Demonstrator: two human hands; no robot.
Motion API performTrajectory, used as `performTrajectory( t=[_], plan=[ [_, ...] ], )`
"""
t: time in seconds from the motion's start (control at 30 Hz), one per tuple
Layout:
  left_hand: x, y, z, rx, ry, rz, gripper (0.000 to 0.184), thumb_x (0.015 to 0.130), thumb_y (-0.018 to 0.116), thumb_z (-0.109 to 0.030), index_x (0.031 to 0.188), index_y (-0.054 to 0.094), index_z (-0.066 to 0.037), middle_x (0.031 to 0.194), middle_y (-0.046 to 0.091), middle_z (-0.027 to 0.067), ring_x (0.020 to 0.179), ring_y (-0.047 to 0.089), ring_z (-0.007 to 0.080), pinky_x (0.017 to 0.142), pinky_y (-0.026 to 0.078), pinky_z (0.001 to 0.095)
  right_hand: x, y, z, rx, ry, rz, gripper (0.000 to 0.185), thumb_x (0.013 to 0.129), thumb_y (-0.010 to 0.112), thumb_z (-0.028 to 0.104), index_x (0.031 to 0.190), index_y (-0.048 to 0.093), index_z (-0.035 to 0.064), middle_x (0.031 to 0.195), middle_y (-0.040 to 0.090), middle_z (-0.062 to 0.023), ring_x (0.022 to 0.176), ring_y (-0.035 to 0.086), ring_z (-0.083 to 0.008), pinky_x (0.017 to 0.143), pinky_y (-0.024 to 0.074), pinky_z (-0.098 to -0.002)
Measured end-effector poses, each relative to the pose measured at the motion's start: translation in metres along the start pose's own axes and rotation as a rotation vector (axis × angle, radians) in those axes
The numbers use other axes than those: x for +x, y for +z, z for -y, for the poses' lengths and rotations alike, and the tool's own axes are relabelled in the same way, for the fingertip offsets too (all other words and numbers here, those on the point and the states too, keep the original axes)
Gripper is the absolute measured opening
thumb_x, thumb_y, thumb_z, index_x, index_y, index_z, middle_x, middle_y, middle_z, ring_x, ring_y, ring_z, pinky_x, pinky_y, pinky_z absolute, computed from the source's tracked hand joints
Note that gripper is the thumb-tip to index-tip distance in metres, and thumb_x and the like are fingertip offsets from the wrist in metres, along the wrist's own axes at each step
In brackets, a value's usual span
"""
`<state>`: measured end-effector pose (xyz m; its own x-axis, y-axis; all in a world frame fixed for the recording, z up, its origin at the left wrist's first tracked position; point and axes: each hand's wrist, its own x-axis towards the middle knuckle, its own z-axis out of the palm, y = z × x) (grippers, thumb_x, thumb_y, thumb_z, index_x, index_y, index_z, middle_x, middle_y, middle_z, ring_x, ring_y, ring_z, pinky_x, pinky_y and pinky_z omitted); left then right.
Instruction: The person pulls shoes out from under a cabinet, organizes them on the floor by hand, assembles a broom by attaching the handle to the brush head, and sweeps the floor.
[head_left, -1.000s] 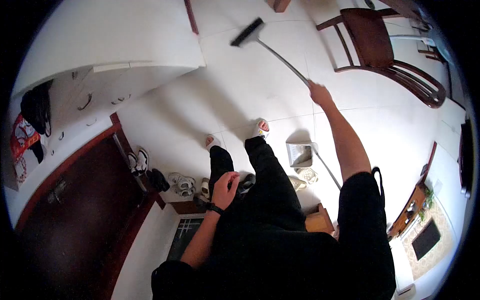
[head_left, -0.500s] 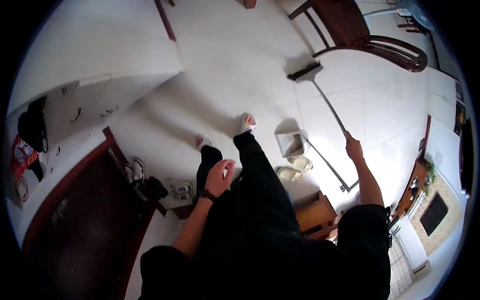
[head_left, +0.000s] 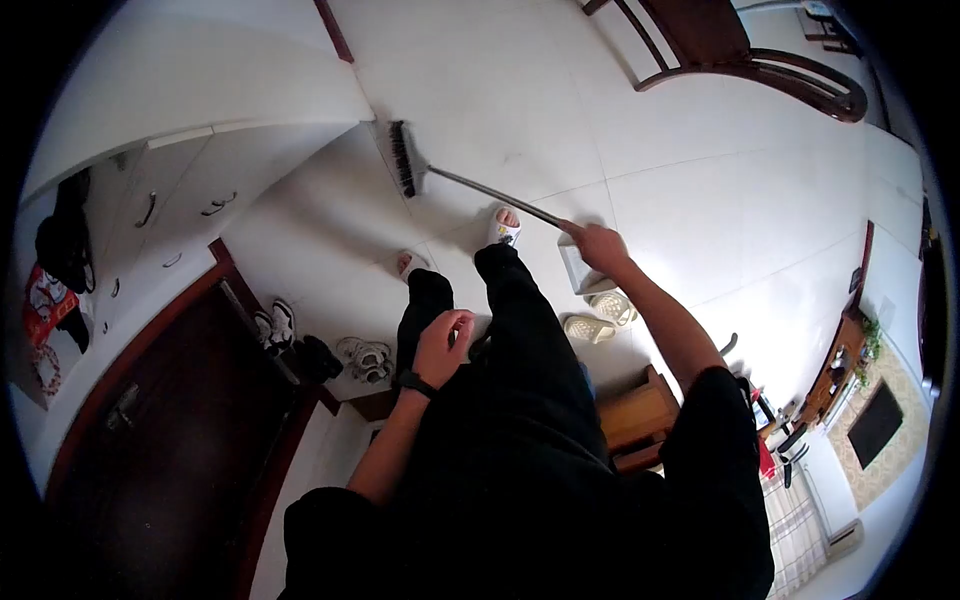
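My right hand (head_left: 597,247) is closed around the handle of a broom (head_left: 490,192). The broom's dark bristle head (head_left: 402,160) is on the tiled floor at the corner of the white cabinet, left of and ahead of my feet. Partly hidden behind my right hand and forearm is a light grey dustpan (head_left: 572,270). My left hand (head_left: 440,345) hovers in front of my left thigh, its fingers loosely curled, with nothing visible in it. A dark band circles that wrist.
Pale slippers (head_left: 590,328) lie beside the dustpan. A wooden chair (head_left: 700,40) stands at the far right. On the left are a white cabinet (head_left: 180,185), a dark door (head_left: 170,430) and several shoes (head_left: 365,360). A wooden stool-like piece (head_left: 640,412) is near my right leg.
My right hand has swung the broom left across the floor, from near the chair to the cabinet corner. The right forearm now covers part of the dustpan. My left hand stays nearly still.
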<state>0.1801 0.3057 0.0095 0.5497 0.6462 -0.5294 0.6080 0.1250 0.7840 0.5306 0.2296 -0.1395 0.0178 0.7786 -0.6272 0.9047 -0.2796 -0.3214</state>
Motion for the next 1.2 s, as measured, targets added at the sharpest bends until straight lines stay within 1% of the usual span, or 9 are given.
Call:
performTrajectory(
  t=[0.17,0.37,0.57,0.7,0.87,0.97,1.07,1.13,1.2],
  plan=[
    [-0.011,-0.006,0.01,0.027,-0.038,-0.005,0.017,0.095,0.057,-0.016,0.104,0.062,-0.003,0.094,0.066,0.0097,0.081,0.064,0.0192,0.074,0.051,0.0303,0.047,0.003,0.029,-0.076,-0.007,0.057,0.047,0.091,0.048,0.015,0.135,0.049,0.0313,0.086,0.066,-0.0167,0.078,0.067,-0.0337,0.067,0.0541,-0.0463],
    [-0.007,-0.009,0.012,-0.029,-0.027,-0.036,0.017,0.094,0.056,-0.013,0.105,0.061,-0.002,0.093,0.065,0.0119,0.081,0.063,0.0221,0.073,0.05,0.0307,-0.04,-0.015,-0.094,-0.114,0.209,0.077,0.054,0.087,0.049,0.012,0.136,0.048,0.036,0.087,0.069,-0.0161,0.079,0.069,-0.0337,0.067,0.055,-0.0471],
    [0.002,0.002,0.006,-0.01,0.017,-0.009,0.018,0.096,0.055,-0.016,0.105,0.062,-0.003,0.096,0.067,0.0098,0.084,0.064,0.018,0.076,0.051,0.0293,-0.171,-0.044,-0.225,-0.247,0.487,0.06,0.04,0.093,0.046,0.018,0.13,0.055,0.0308,0.083,0.068,-0.0187,0.077,0.068,-0.0353,0.068,0.0552,-0.0486],
    [0.006,0.01,0.004,0.012,0.055,0.021,0.018,0.095,0.055,-0.016,0.105,0.062,-0.002,0.095,0.067,0.0104,0.082,0.064,0.0177,0.075,0.05,0.0291,-0.195,-0.054,-0.242,-0.268,0.565,0.043,0.038,0.094,0.046,0.019,0.128,0.058,0.0294,0.088,0.069,-0.0173,0.079,0.068,-0.0356,0.069,0.0555,-0.0479],
    [0.007,0.006,0.005,0.017,0.109,0.013,0.018,0.095,0.055,-0.015,0.105,0.063,-0.002,0.093,0.067,0.0106,0.08,0.064,0.0179,0.074,0.05,0.0294,-0.221,-0.061,-0.205,-0.222,0.657,-0.053,0.038,0.092,0.048,0.019,0.127,0.059,0.0279,0.085,0.068,-0.019,0.078,0.068,-0.0365,0.066,0.0549,-0.0489],
    [0.008,0.005,0.009,-0.001,0.112,0.001,0.017,0.093,0.056,-0.013,0.104,0.062,-0.002,0.093,0.066,0.013,0.079,0.064,0.0232,0.073,0.05,0.0318,-0.239,-0.034,-0.183,-0.19,0.685,-0.096,0.036,0.092,0.049,0.02,0.125,0.06,0.0273,0.079,0.067,-0.0202,0.073,0.067,-0.0387,0.062,0.0537,-0.0503],
    [0.008,0.009,0.01,-0.007,0.132,0.002,0.018,0.094,0.056,-0.015,0.104,0.062,-0.002,0.094,0.066,0.013,0.078,0.064,0.0218,0.071,0.05,0.0315,-0.241,-0.046,-0.096,-0.007,0.678,-0.143,0.038,0.09,0.049,0.016,0.127,0.058,0.0228,0.081,0.065,-0.0223,0.075,0.066,-0.0406,0.064,0.0522,-0.0506],
    [0.007,0.014,0.019,-0.073,0.09,0.026,0.019,0.095,0.055,-0.018,0.105,0.063,-0.003,0.094,0.067,0.0123,0.077,0.064,0.0201,0.07,0.05,0.0313,-0.244,-0.008,-0.076,0.161,0.474,-0.217,0.048,0.086,0.05,0.009,0.133,0.053,0.0142,0.094,0.065,-0.0253,0.081,0.065,-0.0422,0.071,0.0535,-0.049],
    [0.006,0.017,0.025,-0.105,0.109,0.009,0.02,0.096,0.054,-0.019,0.105,0.063,-0.004,0.094,0.067,0.0116,0.076,0.064,0.0195,0.07,0.051,0.0308,-0.225,-0.007,-0.01,0.212,0.469,-0.152,0.05,0.086,0.048,0.006,0.136,0.05,0.0125,0.105,0.064,-0.0256,0.089,0.065,-0.0418,0.078,0.0535,-0.0479]
  ],
)
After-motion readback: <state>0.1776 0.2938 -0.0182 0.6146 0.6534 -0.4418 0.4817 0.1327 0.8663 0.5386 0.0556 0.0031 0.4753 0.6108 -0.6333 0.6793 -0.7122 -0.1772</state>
